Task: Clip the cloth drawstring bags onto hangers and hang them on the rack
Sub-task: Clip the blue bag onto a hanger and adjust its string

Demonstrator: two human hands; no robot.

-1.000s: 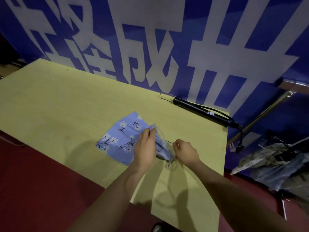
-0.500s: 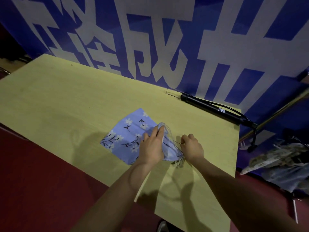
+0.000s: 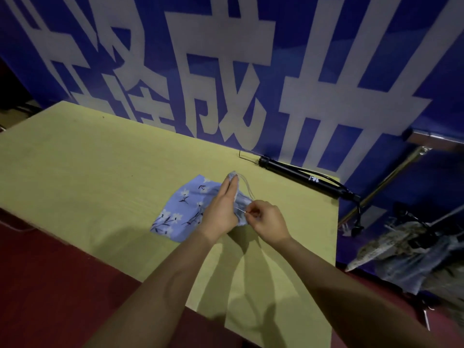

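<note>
A light blue cloth drawstring bag (image 3: pixel 184 210) with a white flower print lies on the yellow-green table (image 3: pixel 88 172). My left hand (image 3: pixel 222 209) presses on the bag's gathered right end, fingers stretched out flat and pointing away from me. My right hand (image 3: pixel 267 221) is just to its right, fingers pinched on a thin cord or wire at the bag's opening. Pale drawstrings (image 3: pixel 246 188) loop out past my left fingertips. No hanger is clearly visible in my hands.
A black tube with cables (image 3: pixel 308 180) lies along the table's far right edge. A blue banner with large white characters (image 3: pixel 226 71) stands behind. To the right, a metal rail (image 3: pixel 381 189) slants down, with several patterned cloth bags (image 3: pixel 401 249) hanging beyond the table.
My left hand has slid up along the bag's gathered end, fingers now straighter. My right hand has closed its pinch on the cord near the opening. The bag stays on the table.
</note>
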